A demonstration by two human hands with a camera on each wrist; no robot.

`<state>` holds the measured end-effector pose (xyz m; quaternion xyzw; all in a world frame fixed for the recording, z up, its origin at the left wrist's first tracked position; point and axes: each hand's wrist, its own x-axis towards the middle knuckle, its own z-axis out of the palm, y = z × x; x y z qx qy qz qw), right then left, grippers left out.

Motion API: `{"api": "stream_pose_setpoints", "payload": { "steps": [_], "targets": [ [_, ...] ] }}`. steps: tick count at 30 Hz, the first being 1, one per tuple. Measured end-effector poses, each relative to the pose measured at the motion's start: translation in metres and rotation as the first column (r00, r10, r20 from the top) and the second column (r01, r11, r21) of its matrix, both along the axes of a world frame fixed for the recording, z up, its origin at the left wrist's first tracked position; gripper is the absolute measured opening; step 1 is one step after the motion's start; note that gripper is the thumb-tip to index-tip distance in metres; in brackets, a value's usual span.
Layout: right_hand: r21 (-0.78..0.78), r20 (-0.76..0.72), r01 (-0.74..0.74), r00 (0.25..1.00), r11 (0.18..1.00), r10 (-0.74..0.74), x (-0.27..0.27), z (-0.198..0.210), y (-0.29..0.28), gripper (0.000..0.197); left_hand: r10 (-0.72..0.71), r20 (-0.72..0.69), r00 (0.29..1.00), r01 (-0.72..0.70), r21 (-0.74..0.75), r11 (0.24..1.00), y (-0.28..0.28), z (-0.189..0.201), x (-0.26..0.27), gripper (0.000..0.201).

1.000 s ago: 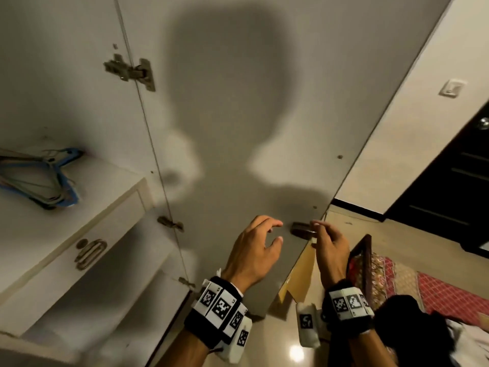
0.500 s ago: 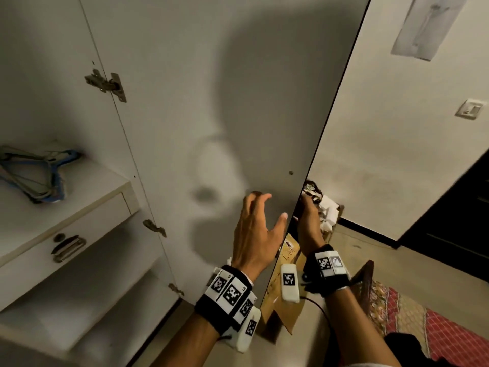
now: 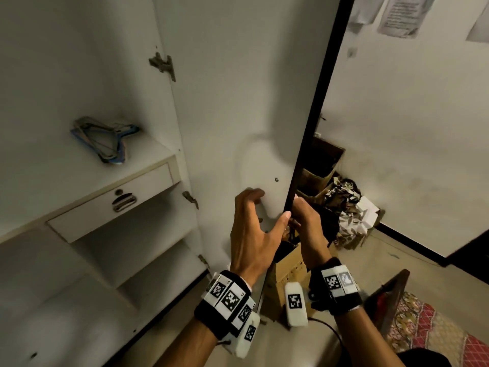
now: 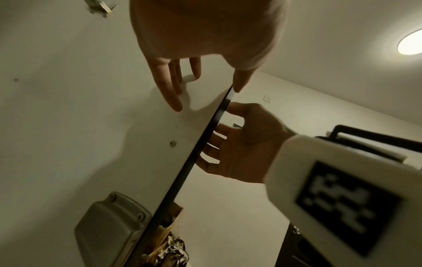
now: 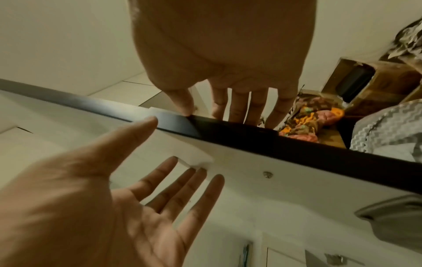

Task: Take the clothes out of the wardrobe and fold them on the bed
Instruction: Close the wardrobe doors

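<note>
both hands [image 3: 251, 234] [image 3: 304, 226] w/ fingers straight on wardrobe door [image 3: 238, 115] edge; wall paper [image 3: 402, 14] text unreadable.

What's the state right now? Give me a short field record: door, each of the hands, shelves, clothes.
door: wardrobe door open, seen nearly edge-on
left hand: left hand open, fingers spread against the door's inner face, thumb at its dark edge
right hand: right hand on the door's outer side, fingers straight, thumb on the edge
shelves: hangers lie above the drawer
clothes: none visible in the wardrobe; bed at lower right
</note>
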<state>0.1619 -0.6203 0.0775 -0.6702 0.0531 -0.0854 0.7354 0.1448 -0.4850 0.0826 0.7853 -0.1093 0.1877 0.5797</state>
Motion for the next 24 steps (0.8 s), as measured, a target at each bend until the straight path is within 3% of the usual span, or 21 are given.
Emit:
{"api": "stream_pose_setpoints", "payload": {
  "steps": [8, 12, 14, 17, 24],
  "targets": [
    [0.133, 0.066, -0.209, 0.977, 0.969, 0.202, -0.050, -0.013, 0.125, 0.047, 0.149, -0.090, 0.985, -0.151, -0.018, 0.988, 0.120, -0.006, -0.053, 0.064],
    [0.194, 0.090, -0.342, 0.939, 0.919, 0.331, -0.053, -0.026, 0.195, 0.042, 0.241, -0.043, 0.969, -0.240, 0.031, 0.970, 0.188, -0.012, -0.069, 0.037],
    [0.132, 0.108, -0.405, 0.913, 0.905, 0.393, -0.051, -0.024, 0.234, 0.039, 0.308, -0.034, 0.951, -0.307, 0.041, 0.951, 0.224, -0.013, -0.073, 0.027],
    [0.006, 0.101, -0.462, 0.882, 0.887, 0.460, -0.044, -0.016, 0.288, 0.038, 0.393, -0.038, 0.919, -0.389, 0.089, 0.917, 0.277, -0.009, -0.067, 0.033],
    [-0.190, 0.085, -0.546, 0.819, 0.816, 0.568, 0.000, -0.025, 0.385, 0.061, 0.434, -0.100, 0.896, -0.424, 0.101, 0.900, 0.376, -0.004, -0.027, 0.016]
  ]
}}
